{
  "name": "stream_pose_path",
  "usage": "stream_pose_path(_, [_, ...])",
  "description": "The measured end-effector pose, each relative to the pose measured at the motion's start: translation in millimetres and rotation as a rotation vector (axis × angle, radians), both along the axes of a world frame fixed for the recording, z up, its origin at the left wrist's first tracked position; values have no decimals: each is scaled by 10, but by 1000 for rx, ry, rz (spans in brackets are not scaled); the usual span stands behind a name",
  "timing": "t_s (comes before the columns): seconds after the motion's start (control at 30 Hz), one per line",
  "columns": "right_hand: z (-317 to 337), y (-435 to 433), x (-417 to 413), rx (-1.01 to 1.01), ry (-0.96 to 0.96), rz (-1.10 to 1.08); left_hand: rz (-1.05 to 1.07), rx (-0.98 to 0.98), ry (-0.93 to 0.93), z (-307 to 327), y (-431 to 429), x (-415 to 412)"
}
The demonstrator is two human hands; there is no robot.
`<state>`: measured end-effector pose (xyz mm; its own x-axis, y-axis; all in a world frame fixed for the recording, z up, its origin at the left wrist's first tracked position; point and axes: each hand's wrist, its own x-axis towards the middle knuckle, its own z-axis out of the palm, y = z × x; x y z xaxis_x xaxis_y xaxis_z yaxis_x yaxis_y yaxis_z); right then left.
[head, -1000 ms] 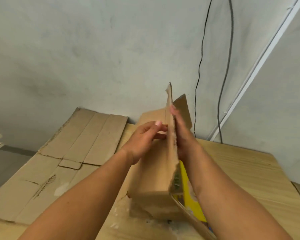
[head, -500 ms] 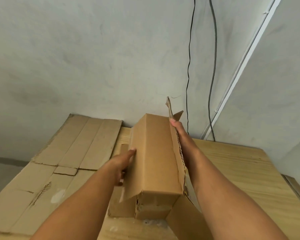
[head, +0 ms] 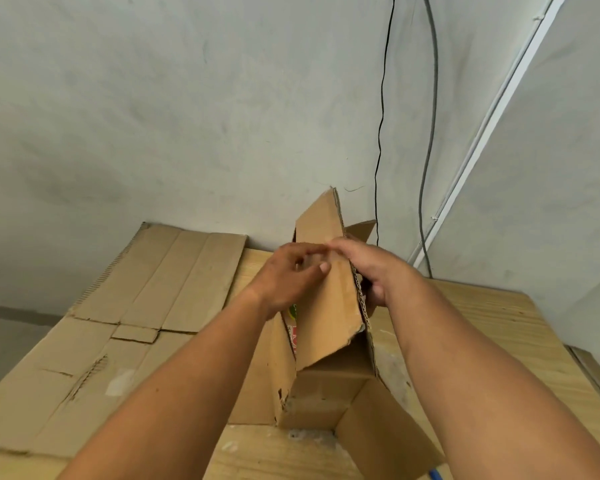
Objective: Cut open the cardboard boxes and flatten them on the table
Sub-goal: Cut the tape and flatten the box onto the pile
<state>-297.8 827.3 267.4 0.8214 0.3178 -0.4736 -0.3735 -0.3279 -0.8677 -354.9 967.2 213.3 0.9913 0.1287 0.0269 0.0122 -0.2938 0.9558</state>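
**Both hands on a raised panel of the half-opened box**

A cardboard box [head: 326, 393] stands on the wooden counter [head: 482, 323], near its back edge and close to the wall [head: 187, 116]. Its top is open, and one near flap [head: 378, 441] lies splayed out toward the camera.

From the box's open top a long panel [head: 326, 306] rises at a tilt, its upper corner pointing at the wall. The left hand [head: 284, 278] is at the panel's left edge. Its grip is closed there, fingers curled and thumb lying on the brown face (the fingertips are blurred). The right hand [head: 371, 268] takes the opposite, corrugated edge. Its grip is clamped on that edge, with fingers over the front and thumb behind. The fingertips of the two hands nearly meet across the panel.

In the gap between the box's left wall and the panel shows a strip of red and green print [head: 293, 327]. What it belongs to cannot be told.

To the left, flattened cardboard sheets [head: 136, 323] lie on the counter, reaching back to the wall. Two dark cables [head: 381, 116] and a white conduit [head: 492, 109] run down the wall behind.
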Motion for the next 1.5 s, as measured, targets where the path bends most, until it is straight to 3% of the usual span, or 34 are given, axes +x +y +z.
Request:
stream_pose_path(0.07, [63,37,-8,-94,-31,-15,25,-165,142,-143,92,-65])
stream_pose_path(0.1, [79,55,-1,-133,-38,-16,0,-159,252,-217,110,-125])
stream_pose_path(0.23, [78,126,34,-187,-46,-18,-103,107,627,-228,408,-345])
stream_pose_path(0.33, [14,193,35,-184,-47,-20,-322,105,873,-103,597,-481])
stream_pose_path(0.43, [-15,201,93,-174,-59,-25,-542,51,931,-178,356,-550])
stream_pose_path(0.57, [-10,62,136,-173,-46,-16,-678,-10,803,-278,166,-455])
stream_pose_path(0.6, [-20,35,137,-165,-34,-18,-618,-38,738,-293,187,-389])
stream_pose_path(0.7, [-92,-5,136,-156,-22,-14,-221,-382,576,-340,191,-58])
stream_pose_path(0.77, [-133,-23,143,-133,-25,-18,-103,-569,517,-349,130,237])
stream_pose_path(0.83, [-154,-45,153,-119,-33,-16,52,-595,428,-287,98,537])
stream_pose_path(0.9, [-170,-85,154,-118,-34,-17,328,-475,277,-165,190,833])
stream_pose_path(0.97, [-201,-117,171,-96,-23,-26,391,-325,144,-34,285,1056])
stream_pose_path(1.07, [-234,-138,174,-52,-11,-49,131,-412,243,-99,174,1192])
stream_pose_path(1.13, [-228,-140,186,-65,-23,-73,-3,-275,309,-206,40,1159])
stream_pose_path(1.2, [-211,-172,208,-36,-20,-98,-47,-206,255,-204,-50,913])
stream_pose_path(1.33, [-101,-261,197,50,29,-129,-342,-68,253,-157,-71,-100])
stream_pose_path(1.43, [-96,-425,223,-88,-50,-219,-324,154,333,-148,-43,-574])
stream_pose_path(1.5, [-128,-594,302,-277,-261,-320,-201,277,315,-127,-49,-653])
